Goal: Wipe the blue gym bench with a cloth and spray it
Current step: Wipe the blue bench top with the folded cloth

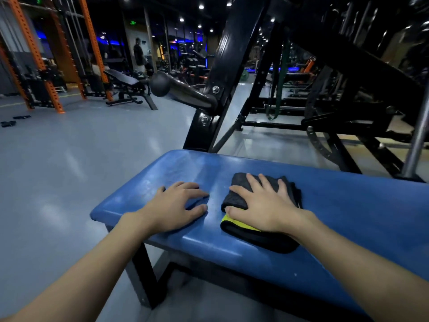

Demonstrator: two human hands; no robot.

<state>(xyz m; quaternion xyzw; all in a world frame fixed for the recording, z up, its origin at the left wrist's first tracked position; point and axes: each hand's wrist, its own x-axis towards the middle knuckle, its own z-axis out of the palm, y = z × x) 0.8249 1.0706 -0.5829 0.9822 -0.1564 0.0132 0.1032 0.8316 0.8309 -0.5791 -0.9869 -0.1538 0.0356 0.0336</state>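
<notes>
The blue gym bench [348,212] runs from the middle of the view to the lower right, its pad scuffed and shiny. A folded dark grey cloth [241,194] with a yellow inner layer lies on the pad. My right hand [262,205] presses flat on top of the cloth, fingers spread. My left hand [176,205] rests palm down on the bare pad just left of the cloth, fingers apart, holding nothing. No spray bottle is in view.
A black machine frame [222,73] with a padded handle [171,88] rises right behind the bench. More black frames [348,101] fill the right. Grey floor [69,159] lies to the left, with an orange rack [53,89], an incline bench [127,84] and a standing person [139,54] far back.
</notes>
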